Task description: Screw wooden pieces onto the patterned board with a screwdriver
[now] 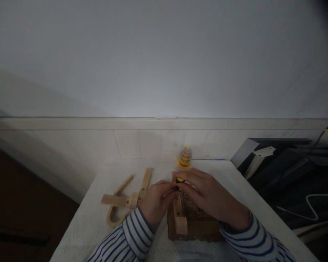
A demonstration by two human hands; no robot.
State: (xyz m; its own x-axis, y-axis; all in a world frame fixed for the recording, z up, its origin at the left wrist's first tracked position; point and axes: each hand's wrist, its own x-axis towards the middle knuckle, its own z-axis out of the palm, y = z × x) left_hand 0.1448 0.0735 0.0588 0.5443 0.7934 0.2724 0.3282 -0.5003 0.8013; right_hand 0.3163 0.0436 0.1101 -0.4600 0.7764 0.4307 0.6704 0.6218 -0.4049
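My right hand (pixel 205 191) pinches a short black-and-yellow screwdriver (pixel 179 180) between thumb and fingers. Its tip is hidden. At the tool's lower end, the fingertips of my left hand (pixel 158 200) are closed together; what they grip is too small to make out. Below both hands, a light wooden strip with a block (pixel 181 225) at its near end lies along the left side of a brown board (pixel 196 234). Dark maze-like lines mark the board's top, partly covered by my right hand.
Left of my hands lie a crossed wooden assembly (pixel 120 201) and a curved wooden piece (pixel 111 217). A clear container with yellow contents (pixel 184 158) stands at the back of the white-covered table (pixel 82 225), near the wall. Dark panels (pixel 287 163) and a cable are at right.
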